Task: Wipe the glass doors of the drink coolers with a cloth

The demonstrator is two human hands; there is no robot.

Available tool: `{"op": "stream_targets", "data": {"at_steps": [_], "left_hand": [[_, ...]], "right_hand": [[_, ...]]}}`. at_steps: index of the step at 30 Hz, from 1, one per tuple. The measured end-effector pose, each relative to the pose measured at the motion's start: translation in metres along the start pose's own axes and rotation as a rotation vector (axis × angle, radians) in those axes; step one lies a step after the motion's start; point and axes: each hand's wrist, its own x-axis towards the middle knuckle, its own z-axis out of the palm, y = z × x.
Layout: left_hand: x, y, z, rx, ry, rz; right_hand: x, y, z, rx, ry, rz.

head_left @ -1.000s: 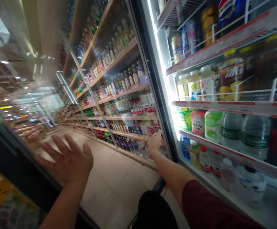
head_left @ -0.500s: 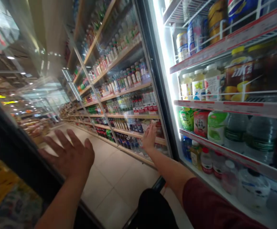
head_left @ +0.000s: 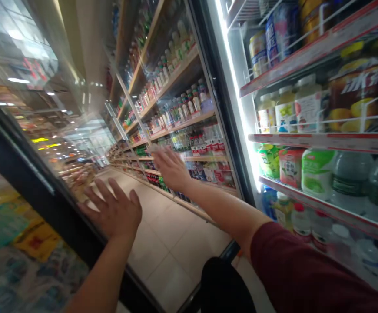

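A glass cooler door (head_left: 172,243) with a dark frame stands open in front of me, a store aisle showing through it. My left hand (head_left: 114,211) is spread against the glass beside the left frame bar (head_left: 29,169), holding nothing I can see. Stretched out across the pane, my right hand (head_left: 172,169) has its fingers extended and slightly blurred. At its fingertips is a pale patch that I cannot make out. Whether the right palm touches the glass cannot be told.
To the right, lit cooler shelves (head_left: 319,141) carry bottles, cans and a green-and-white bottle (head_left: 317,174). Wooden shelves of drinks (head_left: 189,117) appear in the glass or beyond it. Colourful packages (head_left: 35,237) lie at lower left. My dark-clothed knee (head_left: 224,282) is below.
My right hand has moved left and up across the glass. The left hand keeps its place near the frame bar. The whole view has shifted slightly.
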Motion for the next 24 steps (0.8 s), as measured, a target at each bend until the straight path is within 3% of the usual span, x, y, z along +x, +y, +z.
{"op": "stream_targets", "data": {"at_steps": [2,3,8,11,19,24], "left_hand": [[0.0,0.0,0.0,-0.003,-0.005,0.0],[0.0,-0.001,0.0,-0.009,-0.009,-0.003],[0.0,0.0,0.001,-0.027,-0.032,-0.022],[0.001,0.001,0.004,-0.03,-0.033,-0.045],[0.003,-0.01,0.025,-0.076,-0.073,-0.095],[0.003,-0.026,0.042,-0.076,-0.045,-0.098]], "right_hand": [[0.0,-0.015,-0.003,-0.025,-0.1,-0.234],[-0.002,-0.019,-0.005,-0.031,-0.11,-0.244],[-0.007,0.005,-0.007,0.05,0.024,0.218],[-0.012,0.019,-0.004,0.112,0.067,0.331],[-0.046,0.01,0.009,0.041,0.027,0.229],[-0.053,-0.003,0.031,0.014,0.099,0.121]]}}
